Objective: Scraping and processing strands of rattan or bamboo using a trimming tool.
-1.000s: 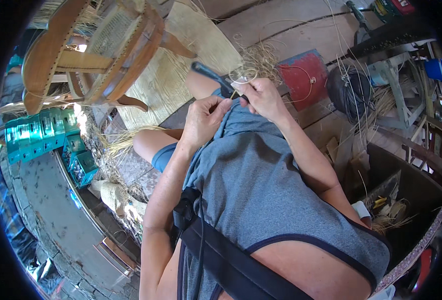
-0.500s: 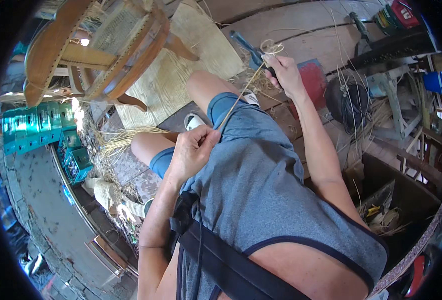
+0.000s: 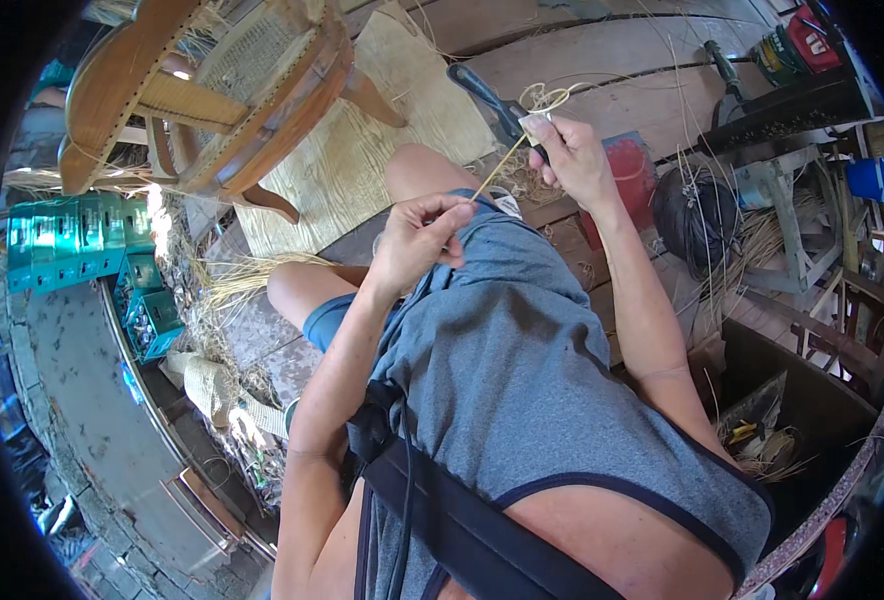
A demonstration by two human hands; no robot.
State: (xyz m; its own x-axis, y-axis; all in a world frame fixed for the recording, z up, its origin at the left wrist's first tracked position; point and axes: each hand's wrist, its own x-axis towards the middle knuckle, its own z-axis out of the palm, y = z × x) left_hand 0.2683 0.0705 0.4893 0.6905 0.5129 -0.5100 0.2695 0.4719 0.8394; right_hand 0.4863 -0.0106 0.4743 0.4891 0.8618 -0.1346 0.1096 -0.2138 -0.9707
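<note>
My left hand (image 3: 420, 238) is closed in a pinch on a thin tan cane strand (image 3: 499, 172) above my lap. The strand runs taut up to my right hand (image 3: 572, 160), whose thumb presses on it. That fist also grips a tool with a long blue-black handle (image 3: 477, 88); its working end is mostly covered by my fingers. Beyond the thumb, the strand's far part bunches in loose curls (image 3: 544, 97).
A wooden chair with woven cane (image 3: 192, 105) lies tipped beside a plywood sheet (image 3: 392, 75) at far left. Loose cane strands (image 3: 252, 275) lie near my knee. Teal boxes (image 3: 77, 240) stand left; a black coil (image 3: 697, 215) and small wooden stand (image 3: 792, 210) are right.
My left hand has slid up along the strand toward my right hand, so the stretch between them is shorter. The tool's handle has tilted slightly left.
</note>
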